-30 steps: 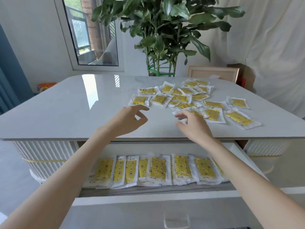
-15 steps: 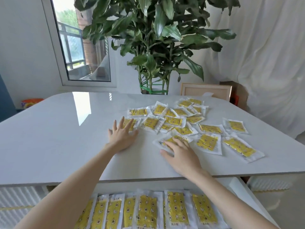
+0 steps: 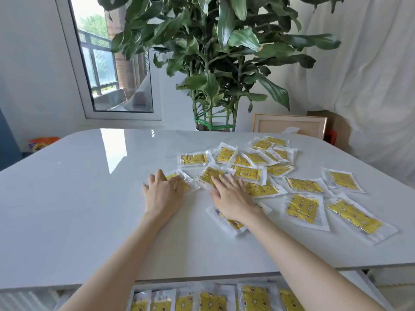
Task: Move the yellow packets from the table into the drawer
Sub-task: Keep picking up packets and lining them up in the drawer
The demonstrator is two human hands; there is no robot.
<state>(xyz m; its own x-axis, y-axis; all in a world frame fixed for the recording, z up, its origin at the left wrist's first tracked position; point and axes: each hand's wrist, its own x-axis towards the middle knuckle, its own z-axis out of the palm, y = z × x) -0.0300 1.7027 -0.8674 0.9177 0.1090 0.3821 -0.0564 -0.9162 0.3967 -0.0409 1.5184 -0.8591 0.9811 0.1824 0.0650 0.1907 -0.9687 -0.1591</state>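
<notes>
Yellow packets (image 3: 258, 173): most of them lie loose on the white tabletop (image 3: 89, 198), spread from centre toward 2–3 o'clock, several overlapping at the far cluster. A second batch stands in a row in the open drawer (image 3: 202, 299), visible below the near table edge at 6 o'clock.

Change over the last second: both hands have advanced from a hover near the front edge to the packets' near fringe. Half a second ago the left hand lay flat beside the leftmost packet; now it is on it. The right hand has gone further in, past the packet it first touched.

Left hand (image 3: 162, 194): palm down, fingers together and slightly curled over the leftmost packet (image 3: 186, 182) at about 10 o'clock from the right hand. Pressing or gathering, not yet lifted; no closed pinch seen.

Right hand (image 3: 231, 196): flat, fingers spread, fingertips on a packet in the near cluster (image 3: 210, 175). One packet (image 3: 226, 222) lies under the wrist and heel of the hand. Open contact, nothing enclosed.

Judgement: the reach phase is done, the grasp is starting. Many packets remain on the table, so the transfer is partway along. Next needs each hand to curl under a thin film edge; slick wrappers on a glossy top may slide rather than lift.

Beyond: potted plant (image 3: 224, 63) at 12 o'clock, window (image 3: 107, 70) at 11.
</notes>
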